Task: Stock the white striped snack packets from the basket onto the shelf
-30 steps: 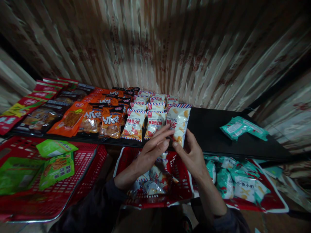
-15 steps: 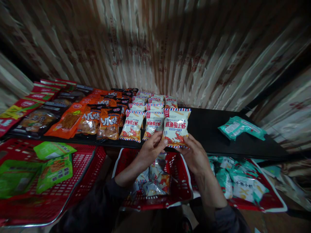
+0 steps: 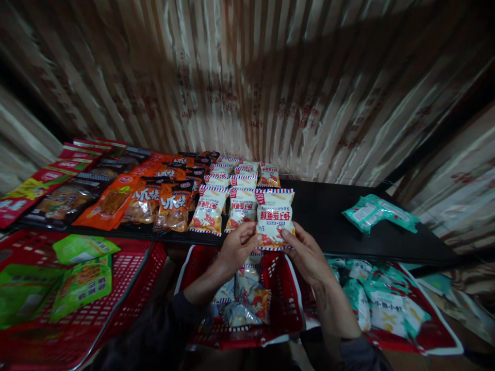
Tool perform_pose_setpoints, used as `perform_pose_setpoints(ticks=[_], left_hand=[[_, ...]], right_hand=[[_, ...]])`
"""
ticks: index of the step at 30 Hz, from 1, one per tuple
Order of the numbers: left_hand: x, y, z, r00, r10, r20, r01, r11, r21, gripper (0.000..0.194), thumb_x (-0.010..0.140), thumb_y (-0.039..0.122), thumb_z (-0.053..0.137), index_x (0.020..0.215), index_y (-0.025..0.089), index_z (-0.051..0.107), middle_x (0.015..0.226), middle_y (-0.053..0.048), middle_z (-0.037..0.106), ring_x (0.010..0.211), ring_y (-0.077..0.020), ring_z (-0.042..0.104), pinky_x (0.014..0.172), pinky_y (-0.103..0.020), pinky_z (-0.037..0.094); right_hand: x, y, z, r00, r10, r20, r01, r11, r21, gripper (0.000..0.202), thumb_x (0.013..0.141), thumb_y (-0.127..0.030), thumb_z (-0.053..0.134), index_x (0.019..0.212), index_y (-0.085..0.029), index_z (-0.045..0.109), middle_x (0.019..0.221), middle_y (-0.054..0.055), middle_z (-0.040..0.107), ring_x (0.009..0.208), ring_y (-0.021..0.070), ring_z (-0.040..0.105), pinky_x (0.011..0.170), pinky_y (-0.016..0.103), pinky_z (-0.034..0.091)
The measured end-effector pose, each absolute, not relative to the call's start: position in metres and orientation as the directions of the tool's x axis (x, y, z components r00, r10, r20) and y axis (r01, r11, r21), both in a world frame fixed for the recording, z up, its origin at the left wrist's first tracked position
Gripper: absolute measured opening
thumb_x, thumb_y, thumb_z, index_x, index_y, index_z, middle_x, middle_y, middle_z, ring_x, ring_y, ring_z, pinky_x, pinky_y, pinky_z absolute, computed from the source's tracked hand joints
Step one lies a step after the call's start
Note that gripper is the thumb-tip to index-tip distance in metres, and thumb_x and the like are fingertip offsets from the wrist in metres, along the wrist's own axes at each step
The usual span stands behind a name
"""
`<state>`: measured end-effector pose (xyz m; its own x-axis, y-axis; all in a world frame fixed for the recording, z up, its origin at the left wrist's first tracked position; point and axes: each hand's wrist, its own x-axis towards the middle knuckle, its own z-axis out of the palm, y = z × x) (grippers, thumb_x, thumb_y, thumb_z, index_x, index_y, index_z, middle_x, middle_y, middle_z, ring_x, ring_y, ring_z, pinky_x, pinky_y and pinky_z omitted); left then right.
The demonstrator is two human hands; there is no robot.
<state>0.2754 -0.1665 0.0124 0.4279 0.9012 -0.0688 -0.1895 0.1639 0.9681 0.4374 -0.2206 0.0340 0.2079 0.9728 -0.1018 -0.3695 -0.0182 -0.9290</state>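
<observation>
Between my two hands, a white snack bag point(image 3: 275, 219) with red lettering and striped edges stands upright at the shelf's front edge. My left hand point(image 3: 240, 246) pinches its lower left corner. On the lower right side, my right hand point(image 3: 303, 248) grips it with the thumb across the front. Matching snack bags point(image 3: 209, 208) stand in rows just left of and behind it on the black shelf point(image 3: 320, 216). Below my hands, a red basket point(image 3: 284, 293) contains more of these bags point(image 3: 247, 304).
Orange and black snack packs point(image 3: 172, 206) and red packs point(image 3: 34, 188) line the shelf's left part. Teal bags point(image 3: 377, 212) lie on its right. A left basket point(image 3: 133, 278) has green pouches point(image 3: 83, 286); a right basket point(image 3: 441, 330) holds teal-white bags point(image 3: 390, 309). Striped curtain point(image 3: 247, 77) hangs behind.
The view has tilted slightly upward, so the shelf and baskets sit lower. Both hands keep hold of the snack bag, which is slightly further left relative to the row behind.
</observation>
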Motion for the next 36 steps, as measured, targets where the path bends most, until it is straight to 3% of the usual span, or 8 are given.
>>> perform_pose_setpoints(ticks=[6,10,16,30,33,36], left_hand=[[0.302,-0.167,0.022,0.322,0.947,-0.017,-0.292,0.116,0.949,0.044,0.067,0.042,0.081,0.101,0.018,0.065,0.107,-0.01,0.073,0.104,-0.0241,0.066,0.097,-0.04,0.049],[0.322,-0.162,0.031,0.343,0.938,-0.045,-0.41,0.193,0.891,0.041,0.07,0.048,0.078,0.096,0.018,0.068,0.099,-0.008,0.075,0.094,-0.0225,0.069,0.092,-0.038,0.051],[0.334,-0.158,0.034,0.268,0.961,-0.068,-0.431,0.183,0.884,0.039,0.067,0.049,0.08,0.087,0.019,0.069,0.091,-0.004,0.075,0.091,-0.0202,0.068,0.086,-0.032,0.052],[0.359,-0.139,0.029,0.164,0.986,-0.022,-0.435,0.092,0.896,0.038,0.07,0.048,0.077,0.085,0.016,0.063,0.083,-0.004,0.072,0.08,-0.0185,0.067,0.075,-0.03,0.051],[0.359,-0.136,0.026,0.177,0.983,-0.04,-0.419,0.111,0.901,0.04,0.067,0.05,0.078,0.083,0.017,0.063,0.081,-0.004,0.072,0.078,-0.0185,0.067,0.074,-0.03,0.052],[0.357,-0.139,0.023,0.208,0.976,-0.066,-0.401,0.147,0.904,0.041,0.065,0.049,0.08,0.083,0.017,0.064,0.082,-0.003,0.073,0.076,-0.0181,0.067,0.074,-0.031,0.052]], right_hand=[[0.454,-0.216,0.025,0.175,0.978,-0.113,-0.345,-0.047,-0.937,0.044,0.067,-0.044,0.084,0.104,-0.024,0.069,0.101,0.004,0.077,0.092,0.0246,0.071,0.075,0.034,0.058],[0.461,-0.217,0.021,0.189,0.976,-0.111,-0.338,-0.042,-0.94,0.046,0.065,-0.041,0.085,0.105,-0.024,0.069,0.101,0.004,0.077,0.09,0.0231,0.071,0.071,0.031,0.058],[0.466,-0.217,0.02,0.185,0.977,-0.107,-0.349,-0.036,-0.936,0.041,0.067,-0.041,0.084,0.101,-0.022,0.07,0.097,0.003,0.077,0.083,0.0194,0.071,0.067,0.027,0.056],[0.47,-0.209,0.017,0.211,0.976,-0.055,-0.345,0.022,-0.938,0.046,0.068,-0.046,0.083,0.107,-0.025,0.071,0.106,0.003,0.076,0.093,0.0225,0.071,0.085,0.036,0.056],[0.474,-0.203,0.014,0.279,0.96,-0.039,-0.373,0.071,-0.925,0.051,0.067,-0.053,0.082,0.107,-0.024,0.072,0.101,0.005,0.077,0.096,0.0251,0.07,0.087,0.04,0.055],[0.481,-0.196,0.013,0.459,0.887,-0.042,-0.369,0.148,-0.918,0.052,0.063,-0.057,0.083,0.1,-0.023,0.073,0.093,0.006,0.077,0.094,0.0243,0.07,0.086,0.039,0.054]])
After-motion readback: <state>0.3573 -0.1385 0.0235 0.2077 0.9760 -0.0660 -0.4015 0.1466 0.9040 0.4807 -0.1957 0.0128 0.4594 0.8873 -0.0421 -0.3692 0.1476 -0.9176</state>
